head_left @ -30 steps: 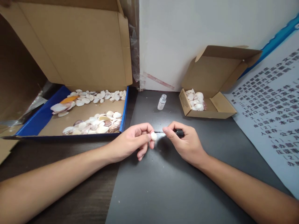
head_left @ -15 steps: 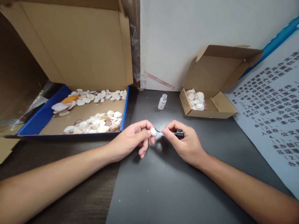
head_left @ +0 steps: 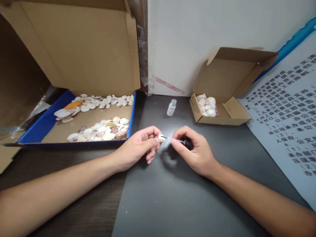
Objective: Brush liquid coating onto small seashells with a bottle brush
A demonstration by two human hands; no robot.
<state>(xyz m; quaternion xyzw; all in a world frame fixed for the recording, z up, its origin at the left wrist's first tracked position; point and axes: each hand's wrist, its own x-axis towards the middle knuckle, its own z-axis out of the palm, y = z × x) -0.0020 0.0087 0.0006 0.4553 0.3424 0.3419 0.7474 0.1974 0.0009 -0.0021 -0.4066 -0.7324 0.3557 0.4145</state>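
Observation:
Between the thumb and fingers of my left hand [head_left: 144, 144] is a small white seashell [head_left: 161, 138], held above the grey mat. My right hand [head_left: 194, 148] pinches a thin brush [head_left: 168, 138] by its clear stem; its dark tip points left and meets the shell, as far as I can see. The brush's black cap is mostly hidden behind my right fingers. Beyond both hands, an uncapped clear glass bottle [head_left: 171, 108] with a white label stands upright on the mat.
To the left lies an open blue-sided box [head_left: 133, 115] with many seashells in two groups. A smaller open cardboard box [head_left: 222, 122] at the back right holds white shells [head_left: 208, 106]. A printed sheet [head_left: 286, 131] lies along the right side, and a white panel [head_left: 182, 49] rises behind.
The brush has turned in my right fingers, so its stem now shows and its tip lies over the shell. The black cap has swung behind my fingers. My left hand is nearly still.

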